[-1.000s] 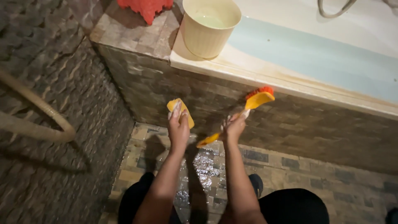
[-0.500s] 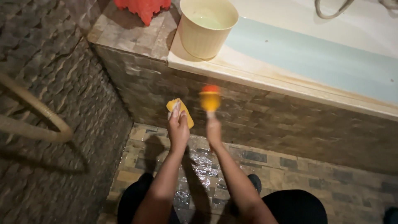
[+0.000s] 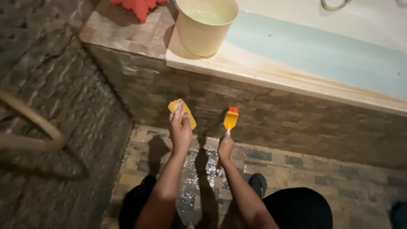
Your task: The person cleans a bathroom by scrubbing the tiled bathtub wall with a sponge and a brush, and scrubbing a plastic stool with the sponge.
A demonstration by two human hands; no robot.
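Note:
My left hand (image 3: 181, 129) presses a yellow sponge (image 3: 182, 111) against the brown tiled side wall (image 3: 296, 127) of a bathtub. My right hand (image 3: 225, 149) grips a brush with a yellow head and orange bristles (image 3: 231, 119), held upright with its head against the same wall, a little to the right of the sponge. Both arms reach forward from the bottom of the head view.
A cream bucket (image 3: 206, 24) with liquid stands on the tub's rim (image 3: 271, 72). A red mat-like thing (image 3: 137, 6) lies on the tiled ledge at the top left. A curved hose (image 3: 34, 123) runs along the stone wall at left. The mosaic floor (image 3: 199, 169) is wet.
The brush has swung from a slanted position at the right to upright, closer to the sponge. My left hand and sponge have stayed almost in place.

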